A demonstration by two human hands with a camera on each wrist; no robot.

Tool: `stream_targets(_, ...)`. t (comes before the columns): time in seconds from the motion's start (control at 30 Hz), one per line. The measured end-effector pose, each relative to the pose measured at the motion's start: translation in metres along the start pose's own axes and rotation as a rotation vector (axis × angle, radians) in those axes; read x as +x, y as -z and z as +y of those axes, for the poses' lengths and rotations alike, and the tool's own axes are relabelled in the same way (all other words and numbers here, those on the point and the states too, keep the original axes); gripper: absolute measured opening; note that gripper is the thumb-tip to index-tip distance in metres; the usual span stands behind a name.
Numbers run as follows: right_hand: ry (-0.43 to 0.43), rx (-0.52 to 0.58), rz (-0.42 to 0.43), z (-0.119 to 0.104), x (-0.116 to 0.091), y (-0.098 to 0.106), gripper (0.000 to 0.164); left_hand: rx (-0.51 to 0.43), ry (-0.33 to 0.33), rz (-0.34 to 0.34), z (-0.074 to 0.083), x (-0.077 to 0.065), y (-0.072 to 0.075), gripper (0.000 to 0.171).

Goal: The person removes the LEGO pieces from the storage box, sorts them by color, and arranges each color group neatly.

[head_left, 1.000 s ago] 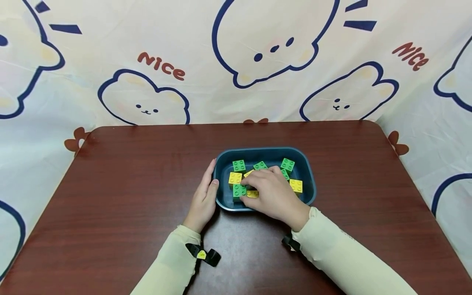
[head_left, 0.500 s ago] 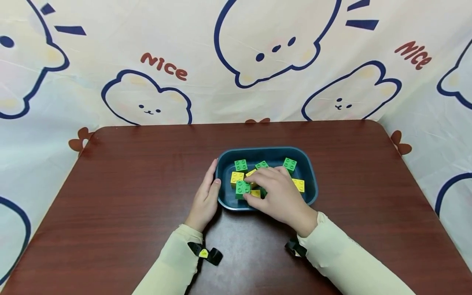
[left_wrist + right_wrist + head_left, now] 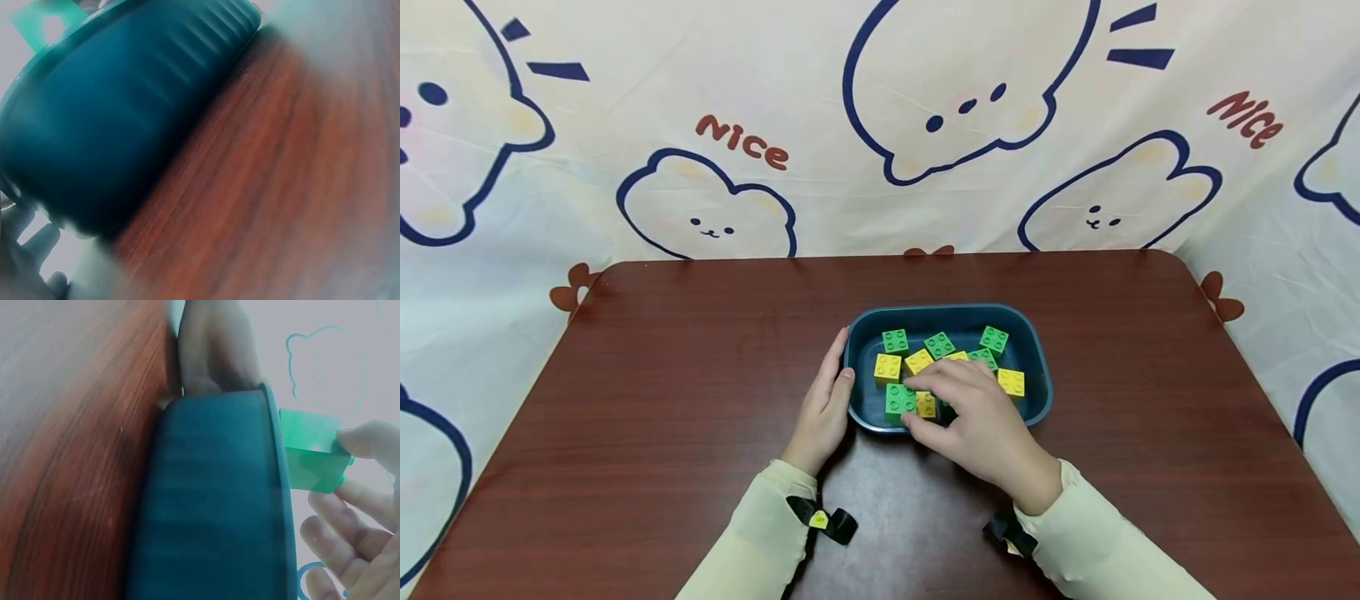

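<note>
Head view gives the readable writing: the word "Nice" in red-brown letters [image 3: 742, 142] at the upper left of the frame, and again in matching letters [image 3: 1246, 119] at the upper right. Both are printed on a pale cloth [image 3: 820, 212] with blue animal outlines. On the left wrist's black strap [image 3: 841, 527] there is a yellow label [image 3: 818, 520], but its marks are too small to read.

At the centre, a dark blue tray [image 3: 940, 318] stands on the brown table [image 3: 700, 400] and contains green and yellow blocks. The left hand [image 3: 822, 408] lies with straight fingers along the tray's left outer wall. The right hand [image 3: 981, 417] pinches a green block [image 3: 900, 404] between thumb and index finger, at the lower left part of the tray; the right wrist view shows this block reaching above the rim.

The right hand covers several blocks at the tray's middle and lower right. In both wrist views the tray wall hides most of the inside.

Compared with half a second ago, the pinched block is nearer to the tray's lower edge, and the yellow block [image 3: 919, 361] above it is less covered by the fingers.
</note>
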State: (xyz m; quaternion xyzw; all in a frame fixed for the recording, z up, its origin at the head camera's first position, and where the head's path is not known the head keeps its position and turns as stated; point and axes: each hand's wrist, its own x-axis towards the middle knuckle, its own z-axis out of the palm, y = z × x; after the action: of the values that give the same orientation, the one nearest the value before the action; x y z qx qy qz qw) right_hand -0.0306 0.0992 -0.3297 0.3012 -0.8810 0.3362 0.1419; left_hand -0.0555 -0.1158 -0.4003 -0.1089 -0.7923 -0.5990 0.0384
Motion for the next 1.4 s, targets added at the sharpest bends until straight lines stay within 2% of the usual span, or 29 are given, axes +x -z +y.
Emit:
stream_targets(0.33, -0.019, 0.048, -0.009, -0.009, -0.009, 0.002, 0.035, 0.007, -0.020, 0.005, -0.001, 0.001, 0.000, 0.053)
stream_targets(0.4, -0.008, 0.063, -0.006, -0.011, -0.011, 0.002, 0.034, 0.008, -0.010, 0.003, 0.009, 0.000, 0.001, 0.053)
stream_targets(0.53, 0.021, 0.092, 0.001, -0.015, -0.014, 0.001, 0.032, 0.001, 0.002, -0.004, 0.011, 0.000, 0.002, 0.052)
stream_targets(0.57, 0.024, 0.098, -0.001, -0.016, -0.015, 0.001, 0.032, 0.000, 0.002, -0.008, 0.010, 0.000, 0.002, 0.052)
stream_targets(0.63, 0.043, 0.110, 0.005, -0.018, -0.017, -0.001, 0.032, -0.003, -0.006, -0.010, 0.000, 0.002, 0.000, 0.053)
stream_targets(0.87, 0.122, 0.134, -0.006, -0.026, -0.028, -0.008, 0.030, -0.006, -0.019, -0.007, -0.002, 0.001, -0.003, 0.052)
stream_targets(1.4, 0.107, 0.158, -0.065, -0.025, -0.040, -0.025, 0.028, -0.013, -0.001, -0.006, 0.001, 0.000, 0.000, 0.053)
